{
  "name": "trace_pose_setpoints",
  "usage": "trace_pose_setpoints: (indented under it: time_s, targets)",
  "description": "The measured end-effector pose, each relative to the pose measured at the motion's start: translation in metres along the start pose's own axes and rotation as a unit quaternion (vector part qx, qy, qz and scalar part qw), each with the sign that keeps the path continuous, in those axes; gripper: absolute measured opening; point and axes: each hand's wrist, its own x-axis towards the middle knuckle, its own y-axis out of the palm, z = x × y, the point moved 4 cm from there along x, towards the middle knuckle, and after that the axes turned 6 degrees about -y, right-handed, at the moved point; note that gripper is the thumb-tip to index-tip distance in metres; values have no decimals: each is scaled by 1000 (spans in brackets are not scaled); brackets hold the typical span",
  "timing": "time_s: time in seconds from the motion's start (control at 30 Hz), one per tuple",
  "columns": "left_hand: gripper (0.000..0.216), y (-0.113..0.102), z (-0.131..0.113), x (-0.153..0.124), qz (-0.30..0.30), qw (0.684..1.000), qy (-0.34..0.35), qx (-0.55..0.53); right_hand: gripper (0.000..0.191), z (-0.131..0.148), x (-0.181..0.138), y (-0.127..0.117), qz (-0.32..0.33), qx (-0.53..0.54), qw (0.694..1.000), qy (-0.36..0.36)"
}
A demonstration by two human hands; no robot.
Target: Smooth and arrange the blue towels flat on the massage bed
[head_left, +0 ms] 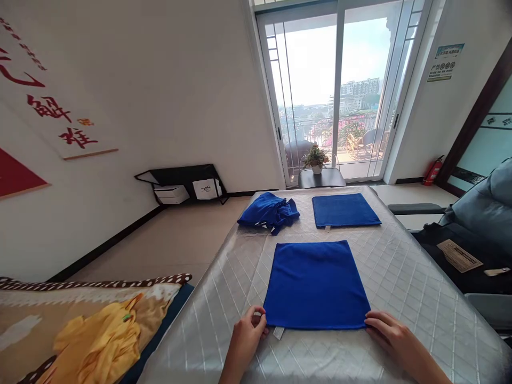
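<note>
A square blue cloth (316, 285) lies spread flat on the silver quilted table cover (224, 298), a small white tag (279, 333) sticking out at its near edge. My left hand (250, 330) pinches the near left corner of this cloth between thumb and fingers. At the near right corner, my right hand (388, 333) grips the edge the same way. Farther back on the right rests another flat blue cloth (346, 210), also with a white tag. To its left sits a crumpled heap of blue cloths (269, 212).
A bed (24, 320) with a yellow garment (100, 336) stands at the left. A grey chair (488, 202) with dark items is on the right. Beyond the table are a potted plant (316, 158) on a chair and sliding glass doors (306, 80). A black rack (184, 181) stands by the wall.
</note>
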Motion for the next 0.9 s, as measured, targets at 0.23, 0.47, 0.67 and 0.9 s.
trace_pose_setpoints:
  time_s: [0.23, 0.47, 0.67, 0.9]
  targets:
    - [24, -1, 9, -10, -56, 994, 21, 88, 29, 7, -2, -1, -11, -25, 999, -29]
    - [25, -4, 11, -20, -80, 963, 34, 253, 27, 15, -9, -3, 2, -75, 996, -43]
    - [26, 0, 20, -23, -56, 943, -2, 328, 28, 15, -12, 2, 13, -87, 996, -21]
    - [26, 1, 30, -20, -72, 943, 66, 320, 29, 23, 1, -4, 78, -74, 994, 5]
